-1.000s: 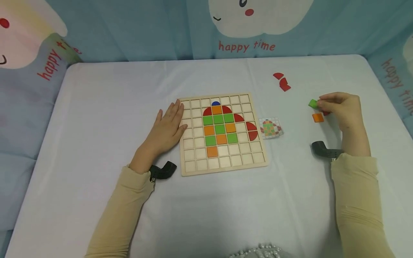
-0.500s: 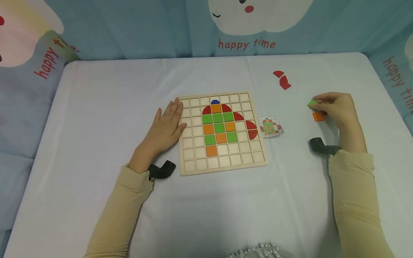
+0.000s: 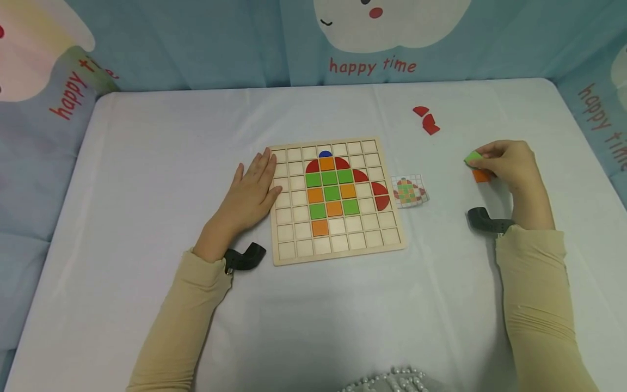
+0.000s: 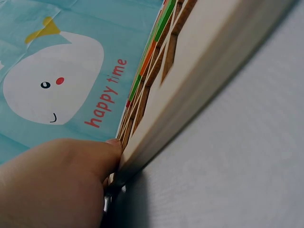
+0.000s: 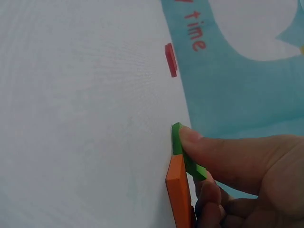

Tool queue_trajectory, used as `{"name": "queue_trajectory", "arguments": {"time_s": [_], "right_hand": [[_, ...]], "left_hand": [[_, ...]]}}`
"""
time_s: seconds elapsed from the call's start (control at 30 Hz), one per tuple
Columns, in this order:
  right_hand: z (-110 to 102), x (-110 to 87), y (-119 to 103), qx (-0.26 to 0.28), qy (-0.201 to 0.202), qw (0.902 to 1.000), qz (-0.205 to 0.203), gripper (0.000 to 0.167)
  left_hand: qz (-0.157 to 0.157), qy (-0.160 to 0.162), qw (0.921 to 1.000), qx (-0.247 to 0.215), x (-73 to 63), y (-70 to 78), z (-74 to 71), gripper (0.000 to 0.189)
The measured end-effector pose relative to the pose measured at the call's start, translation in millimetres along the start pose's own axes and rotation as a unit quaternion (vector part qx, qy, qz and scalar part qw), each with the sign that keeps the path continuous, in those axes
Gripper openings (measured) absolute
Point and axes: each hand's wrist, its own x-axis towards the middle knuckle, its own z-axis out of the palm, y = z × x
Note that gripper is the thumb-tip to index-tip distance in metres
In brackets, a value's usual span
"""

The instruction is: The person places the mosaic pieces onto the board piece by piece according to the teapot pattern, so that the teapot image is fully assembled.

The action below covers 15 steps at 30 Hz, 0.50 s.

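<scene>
My right hand [image 3: 511, 169] pinches a green square tile [image 3: 473, 157] between thumb and fingers. In the right wrist view the green tile [image 5: 177, 140] stands tilted behind an orange square tile [image 5: 179, 190]. That orange tile [image 3: 481, 176] lies on the table just under the fingers. My left hand [image 3: 247, 193] rests with straight fingers along the left edge of a wooden grid board [image 3: 294, 257]. Green and orange squares, red quarter-circles and a blue half-circle sit in the board's middle cells. The left wrist view shows the thumb [image 4: 107, 154] touching the board's edge [image 4: 190, 95].
A small pattern card [image 3: 410, 191] lies against the board's right side, its near edge curled up. Several red pieces [image 3: 429, 122] lie at the back right of the white table [image 3: 343, 310]. Pearl-like beads [image 3: 401, 378] show at the front edge.
My right hand has shifted slightly left, and the green tile has turned in its grip. A red piece seen beneath that hand earlier is now hidden. The left hand stays on the board.
</scene>
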Motion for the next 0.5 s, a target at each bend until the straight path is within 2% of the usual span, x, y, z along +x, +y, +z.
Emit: {"name": "queue_trajectory", "arguments": {"time_s": [0.17, 0.27, 0.4, 0.5], "right_hand": [[1.4, 1.3, 0.5, 0.012, 0.01, 0.9998, 0.009, 0.045], [1.0, 1.1, 0.5, 0.032, 0.006, 0.9994, 0.01, 0.038], [-2.0, -1.5, -1.1, 0.088, 0.004, 0.996, 0.012, 0.012], [-4.9, -4.2, -3.8, 0.14, 0.003, 0.9901, 0.008, 0.014]], "left_hand": [[-0.001, 0.0, 1.0, -0.003, -0.1, -0.6, -0.4, 0.063], [0.0, 0.002, 1.0, -0.005, -0.3, -0.7, -0.2, 0.064], [0.004, 0.007, 0.9999, -0.007, -0.6, -0.8, 0.4, 0.064], [0.006, 0.01, 0.9999, -0.007, -0.5, -0.8, 0.3, 0.064]]}}
